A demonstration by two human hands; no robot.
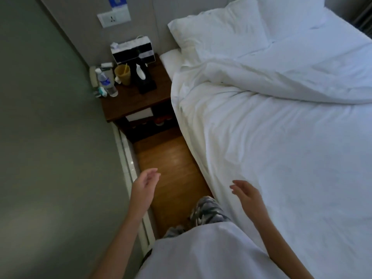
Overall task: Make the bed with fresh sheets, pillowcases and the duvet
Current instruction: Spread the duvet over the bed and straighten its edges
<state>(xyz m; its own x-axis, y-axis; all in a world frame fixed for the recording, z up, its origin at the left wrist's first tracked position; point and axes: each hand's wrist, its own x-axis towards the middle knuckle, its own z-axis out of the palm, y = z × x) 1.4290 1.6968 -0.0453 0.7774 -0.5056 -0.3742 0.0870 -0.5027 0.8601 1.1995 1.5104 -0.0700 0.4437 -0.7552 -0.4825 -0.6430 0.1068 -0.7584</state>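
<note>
A white duvet (281,137) covers the bed on the right, rumpled and folded back near the head. Two white pillows (225,33) lie at the headboard, and a strip of white sheet (171,57) shows beside them. My left hand (146,181) hovers over the wooden floor in the narrow aisle, fingers relaxed, holding nothing. My right hand (246,195) hovers just above the duvet's near side edge, fingers loose and empty.
A dark wooden nightstand (136,101) stands at the aisle's far end, crowded with a water bottle (105,82), a yellow cup (122,74), a tissue box (132,51) and small items. A grey wall (50,137) closes the left side. Wood floor (171,164) runs between wall and bed.
</note>
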